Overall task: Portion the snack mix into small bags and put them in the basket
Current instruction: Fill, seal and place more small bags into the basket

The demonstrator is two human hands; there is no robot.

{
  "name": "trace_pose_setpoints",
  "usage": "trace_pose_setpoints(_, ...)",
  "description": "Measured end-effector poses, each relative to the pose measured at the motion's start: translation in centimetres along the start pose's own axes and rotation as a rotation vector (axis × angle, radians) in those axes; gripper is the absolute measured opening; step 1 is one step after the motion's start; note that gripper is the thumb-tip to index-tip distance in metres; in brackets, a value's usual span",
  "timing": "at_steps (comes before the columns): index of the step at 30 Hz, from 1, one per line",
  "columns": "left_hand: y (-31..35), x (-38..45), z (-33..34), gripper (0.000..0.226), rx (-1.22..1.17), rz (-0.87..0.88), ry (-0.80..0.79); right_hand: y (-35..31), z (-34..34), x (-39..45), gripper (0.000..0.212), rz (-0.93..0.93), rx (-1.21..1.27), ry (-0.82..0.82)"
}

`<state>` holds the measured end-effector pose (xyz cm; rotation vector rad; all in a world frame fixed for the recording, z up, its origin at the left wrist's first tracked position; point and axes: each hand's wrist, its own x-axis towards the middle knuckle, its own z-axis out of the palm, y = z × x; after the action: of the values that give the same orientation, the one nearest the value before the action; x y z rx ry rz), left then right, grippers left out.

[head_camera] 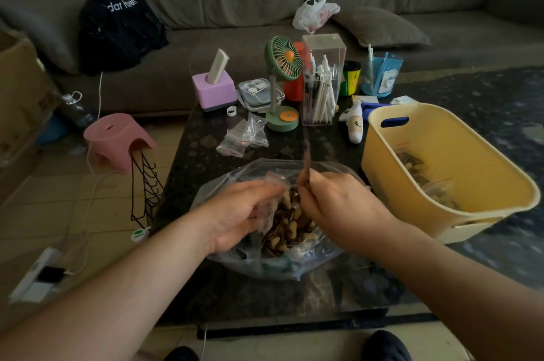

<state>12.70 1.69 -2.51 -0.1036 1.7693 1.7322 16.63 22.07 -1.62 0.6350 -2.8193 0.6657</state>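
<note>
A large clear plastic bag (pixel 318 257) of brown and tan snack mix (pixel 290 226) lies open on the dark table in front of me. My left hand (pixel 238 213) holds a small clear zip bag (pixel 272 184) with a red strip over the mix; it is blurred. My right hand (pixel 338 201) is closed around a thin dark handle (pixel 307 160) that points up, its lower end down in the mix. To the right stands the yellow basket (pixel 477 160) with filled small bags (pixel 418 166) inside. Spare empty small bags (pixel 244 137) lie further back.
Behind the big bag stand a green desk fan (pixel 282 66), a clear pen box (pixel 322 81), a pink tissue box (pixel 213 89), a blue cup (pixel 381 73) and a white bottle (pixel 354 125). A pink stool (pixel 117 139) and wire rack (pixel 145 184) sit left of the table. A sofa lies beyond.
</note>
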Motion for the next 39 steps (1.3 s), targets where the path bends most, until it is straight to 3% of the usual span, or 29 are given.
trace_pose_setpoints(5,0.7,-0.1,0.1,0.047,-0.174,0.010,-0.030,1.1,-0.1,0.0,0.020,0.167,0.121,0.028)
trace_pose_setpoints(8,1.5,-0.5,-1.1,0.044,-0.076,0.062,-0.024,2.2,-0.5,-0.1,0.027,0.261,0.239,0.040)
trace_pose_setpoints(12,2.0,-1.1,-2.8,0.026,0.137,-0.044,0.087,2.7,-0.9,-0.4,0.026,0.190,0.211,-0.005)
trace_pose_setpoints(15,1.4,-1.2,-3.0,0.034,0.089,-0.143,0.050,2.1,-0.5,-0.5,0.024,0.131,0.187,-0.044)
trace_pose_setpoints(18,0.9,-0.7,-2.6,0.046,-0.020,-0.134,0.031,1.5,0.2,-0.4,0.027,0.160,0.255,-0.036)
trace_pose_setpoints(24,0.6,-0.2,-2.0,0.079,-0.175,-0.076,0.002,1.9,0.1,-0.2,0.021,0.538,0.581,-0.017)
trace_pose_setpoints(30,0.8,-0.1,-2.5,0.074,-0.150,-0.074,-0.028,2.7,-0.4,0.1,0.022,0.680,0.754,-0.008)
trace_pose_setpoints(34,1.0,-0.5,-2.9,0.033,0.107,0.108,0.053,2.4,-2.4,-0.1,0.022,0.599,0.587,0.087)
trace_pose_setpoints(39,-0.4,-0.1,-3.0,0.067,0.813,0.476,0.213,1.9,-4.5,-0.2,0.025,0.543,0.460,0.177)
